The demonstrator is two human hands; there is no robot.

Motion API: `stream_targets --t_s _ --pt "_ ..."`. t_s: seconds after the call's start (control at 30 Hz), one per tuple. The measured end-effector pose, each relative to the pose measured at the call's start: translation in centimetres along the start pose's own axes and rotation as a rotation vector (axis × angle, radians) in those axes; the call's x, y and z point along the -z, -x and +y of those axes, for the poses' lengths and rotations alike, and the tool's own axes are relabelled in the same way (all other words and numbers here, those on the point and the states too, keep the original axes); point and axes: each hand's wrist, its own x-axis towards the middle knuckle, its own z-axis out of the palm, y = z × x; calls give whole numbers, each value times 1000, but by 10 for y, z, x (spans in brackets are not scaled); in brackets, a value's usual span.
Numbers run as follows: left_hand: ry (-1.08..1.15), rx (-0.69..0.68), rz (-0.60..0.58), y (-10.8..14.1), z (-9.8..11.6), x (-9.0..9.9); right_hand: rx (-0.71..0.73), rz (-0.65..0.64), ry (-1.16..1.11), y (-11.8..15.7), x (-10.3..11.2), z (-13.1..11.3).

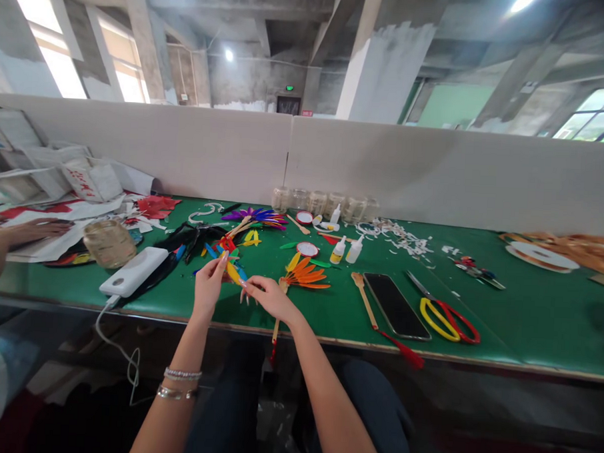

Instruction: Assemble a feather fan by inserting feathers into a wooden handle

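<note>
Between my two hands is a yellow feather [233, 272]. My left hand [210, 286] pinches its upper end, and my right hand [269, 297] has thumb and finger closed at its lower end. Blue feathers [211, 250] show behind my left fingers. Just past my right hand lies a wooden stick fan with orange feathers [304, 273], a red tassel [273, 352] hanging over the table edge. Farther back is a bunch of purple and blue feathers [257, 216], with yellow feathers [252, 238] in front of it.
Glue bottles [337, 251] and a round red-rimmed lid [307, 249] stand mid-table. On the right are a wooden stick [363, 299], a phone [396, 305] and scissors [445, 316]. A white power bank [134, 271] and a jar [109, 243] sit left, near another person's hand [41, 230].
</note>
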Motion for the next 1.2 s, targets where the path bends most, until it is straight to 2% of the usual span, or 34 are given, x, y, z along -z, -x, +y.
stream_targets --t_s 0.13,0.27,0.33,0.47,0.57,0.77,0.87,0.97,1.03,1.13,1.2 --pt "-4 -54 -50 7 -3 -6 53 135 67 2 -2 -4" --pt "4 -26 -271 13 -6 -11 101 208 133 2 -6 -4" --pt "41 -15 -300 15 -7 -13 130 221 208 3 -7 -5" --pt "104 -72 -246 18 -6 -16 160 212 308 6 -9 -6" --pt "153 -115 -144 22 -4 -21 171 268 315 5 -12 -6" --pt "31 -270 87 36 -1 -36 85 543 189 -1 -13 -1" --pt "82 -243 145 34 -2 -38 29 709 74 -2 -4 5" --pt "129 -166 218 23 -5 -28 -28 829 -102 -1 11 7" --pt "-16 -123 153 13 -8 -15 -37 787 -204 2 22 4" --pt "-474 -172 -43 2 -12 2 -6 626 -253 8 31 -6" --pt "-737 -283 -22 0 -11 7 9 545 -271 12 32 -13"
